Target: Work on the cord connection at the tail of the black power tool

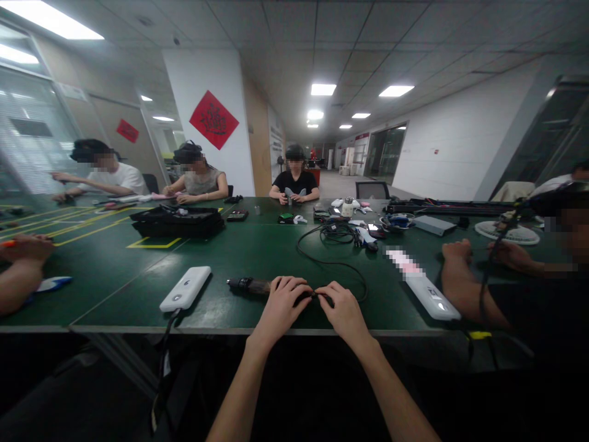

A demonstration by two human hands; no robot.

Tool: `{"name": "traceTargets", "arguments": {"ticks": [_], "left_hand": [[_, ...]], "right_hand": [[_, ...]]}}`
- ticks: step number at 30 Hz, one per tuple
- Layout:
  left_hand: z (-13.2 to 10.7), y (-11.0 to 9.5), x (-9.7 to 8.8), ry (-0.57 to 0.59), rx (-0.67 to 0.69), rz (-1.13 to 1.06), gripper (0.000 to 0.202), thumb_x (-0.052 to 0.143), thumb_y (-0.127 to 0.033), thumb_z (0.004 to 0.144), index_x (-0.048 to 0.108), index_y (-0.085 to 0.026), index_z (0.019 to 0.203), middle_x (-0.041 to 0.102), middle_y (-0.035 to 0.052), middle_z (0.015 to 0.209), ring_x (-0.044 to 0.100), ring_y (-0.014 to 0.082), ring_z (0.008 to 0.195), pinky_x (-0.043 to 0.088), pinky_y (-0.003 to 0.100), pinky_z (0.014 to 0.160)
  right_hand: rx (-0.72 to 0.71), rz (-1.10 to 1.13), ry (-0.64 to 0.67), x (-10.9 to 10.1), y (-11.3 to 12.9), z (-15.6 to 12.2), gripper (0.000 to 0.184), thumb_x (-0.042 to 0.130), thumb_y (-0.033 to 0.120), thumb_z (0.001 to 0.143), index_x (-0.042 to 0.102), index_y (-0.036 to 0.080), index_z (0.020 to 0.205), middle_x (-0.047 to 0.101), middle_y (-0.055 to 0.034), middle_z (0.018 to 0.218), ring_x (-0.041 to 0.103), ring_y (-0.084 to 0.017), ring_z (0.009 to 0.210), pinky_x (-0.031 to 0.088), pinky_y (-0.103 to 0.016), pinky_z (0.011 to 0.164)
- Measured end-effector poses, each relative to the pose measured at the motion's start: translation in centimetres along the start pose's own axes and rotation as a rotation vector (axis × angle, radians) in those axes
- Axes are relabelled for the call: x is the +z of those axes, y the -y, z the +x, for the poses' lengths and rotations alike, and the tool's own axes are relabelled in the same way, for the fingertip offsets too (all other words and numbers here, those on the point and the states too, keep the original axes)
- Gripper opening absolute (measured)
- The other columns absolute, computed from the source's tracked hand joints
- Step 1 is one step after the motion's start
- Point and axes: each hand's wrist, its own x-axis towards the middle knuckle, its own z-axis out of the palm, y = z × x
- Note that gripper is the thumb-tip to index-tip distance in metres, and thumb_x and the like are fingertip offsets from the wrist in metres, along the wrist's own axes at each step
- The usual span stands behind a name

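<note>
A dark, cylindrical electric screwdriver point(248, 285) with a narrow metal tip lies along the table in front of me, tip to the left. My left hand point(288, 298) is wrapped over its rear part, which the fingers mostly hide. Just right of it, my right hand point(341, 302) pinches at the tail end, where a thin dark piece shows between the two hands; whether this is the plug or the cord cannot be made out. A black cable point(334, 263) curves over the table and passes behind my right hand.
White power boxes flank me, one on the left point(186, 288) and another on the right point(430, 296). Ahead are a black tray point(177, 222), coiled cables point(338, 230) and a grey box point(434, 225). Co-workers' arms reach in at both sides point(23, 276); others sit across the green table point(221, 310).
</note>
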Motion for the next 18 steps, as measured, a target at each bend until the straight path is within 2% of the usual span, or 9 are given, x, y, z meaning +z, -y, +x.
{"name": "traceTargets", "arguments": {"ticks": [2, 3, 6, 7, 8, 10, 12, 14, 18], "left_hand": [[-0.7, 1.9, -2.0, -0.038, -0.004, 0.019, 0.029, 0.067, -0.041, 0.100, 0.066, -0.035, 0.129, 0.062, 0.0008, 0.142, 0.053, 0.0233, 0.132, 0.023, 0.047, 0.124], [-1.3, 3.3, -3.3, -0.113, -0.071, 0.061, 0.030, 0.064, -0.043, 0.101, 0.065, -0.034, 0.130, 0.061, 0.0022, 0.143, 0.052, 0.0248, 0.134, 0.020, 0.050, 0.125], [-4.0, 9.3, -7.6, -0.326, -0.440, 0.279, 0.035, 0.052, -0.045, 0.105, 0.062, -0.031, 0.135, 0.059, 0.0069, 0.146, 0.050, 0.0303, 0.136, 0.018, 0.058, 0.124], [-5.2, 11.5, -8.8, -0.347, -0.583, 0.362, 0.039, 0.051, -0.047, 0.104, 0.060, -0.030, 0.138, 0.057, 0.0094, 0.148, 0.049, 0.0338, 0.137, 0.020, 0.061, 0.121], [-6.4, 13.6, -9.7, -0.330, -0.706, 0.439, 0.047, 0.051, -0.053, 0.102, 0.058, -0.027, 0.141, 0.053, 0.0134, 0.151, 0.045, 0.0393, 0.139, 0.024, 0.065, 0.117], [-8.6, 16.9, -10.8, -0.182, -0.867, 0.509, 0.063, 0.050, -0.065, 0.098, 0.056, -0.023, 0.145, 0.050, 0.0220, 0.151, 0.042, 0.0488, 0.138, 0.031, 0.071, 0.108], [-10.2, 19.1, -11.0, -0.054, -0.927, 0.488, 0.065, 0.045, -0.066, 0.099, 0.053, -0.023, 0.148, 0.058, 0.0212, 0.141, 0.051, 0.0474, 0.128, 0.040, 0.066, 0.102], [-11.2, 20.2, -10.8, 0.003, -0.915, 0.488, 0.064, 0.042, -0.064, 0.099, 0.051, -0.026, 0.149, 0.061, 0.0186, 0.137, 0.056, 0.0445, 0.122, 0.045, 0.060, 0.098], [-12.6, 20.6, -10.8, 0.011, -0.889, 0.527, 0.064, 0.040, -0.067, 0.099, 0.050, -0.031, 0.151, 0.062, 0.0147, 0.138, 0.059, 0.0433, 0.119, 0.048, 0.056, 0.094]], "right_hand": [[0.005, 0.002, -0.002, 0.0, 0.0, -0.1, 0.020, 0.057, 0.022, 0.103, 0.074, 0.027, 0.110, 0.071, -0.0038, 0.109, 0.070, -0.021, 0.095, 0.049, -0.035, 0.084], [0.004, 0.006, -0.002, -0.1, 0.0, -0.2, 0.020, 0.057, 0.023, 0.104, 0.074, 0.028, 0.111, 0.071, -0.0037, 0.110, 0.070, -0.022, 0.095, 0.049, -0.035, 0.084], [0.001, 0.015, -0.001, -0.2, -0.1, -0.4, 0.020, 0.056, 0.024, 0.104, 0.074, 0.028, 0.112, 0.072, -0.0036, 0.111, 0.070, -0.022, 0.096, 0.049, -0.035, 0.083], [0.001, 0.016, -0.001, -0.3, -0.1, -0.4, 0.020, 0.056, 0.024, 0.104, 0.074, 0.028, 0.112, 0.072, -0.0037, 0.111, 0.070, -0.022, 0.096, 0.049, -0.035, 0.083], [0.000, 0.017, 0.000, -0.3, -0.1, -0.5, 0.020, 0.056, 0.024, 0.104, 0.074, 0.028, 0.113, 0.072, -0.0037, 0.111, 0.070, -0.022, 0.097, 0.049, -0.035, 0.084], [-0.002, 0.015, 0.003, -0.4, 0.0, -0.5, 0.020, 0.056, 0.023, 0.104, 0.074, 0.028, 0.112, 0.072, -0.0039, 0.111, 0.069, -0.022, 0.097, 0.048, -0.036, 0.085], [-0.005, 0.007, 0.001, -0.4, 0.0, -0.5, 0.020, 0.057, 0.023, 0.103, 0.074, 0.028, 0.112, 0.072, -0.0038, 0.111, 0.069, -0.023, 0.098, 0.048, -0.037, 0.087], [-0.010, -0.001, -0.003, -0.4, 0.1, -0.5, 0.020, 0.057, 0.022, 0.103, 0.074, 0.028, 0.112, 0.072, -0.0039, 0.111, 0.069, -0.023, 0.099, 0.047, -0.037, 0.089], [-0.016, -0.001, -0.007, -0.4, 0.1, -0.5, 0.021, 0.056, 0.021, 0.104, 0.074, 0.028, 0.112, 0.072, -0.0043, 0.111, 0.069, -0.023, 0.099, 0.048, -0.037, 0.088]]}}
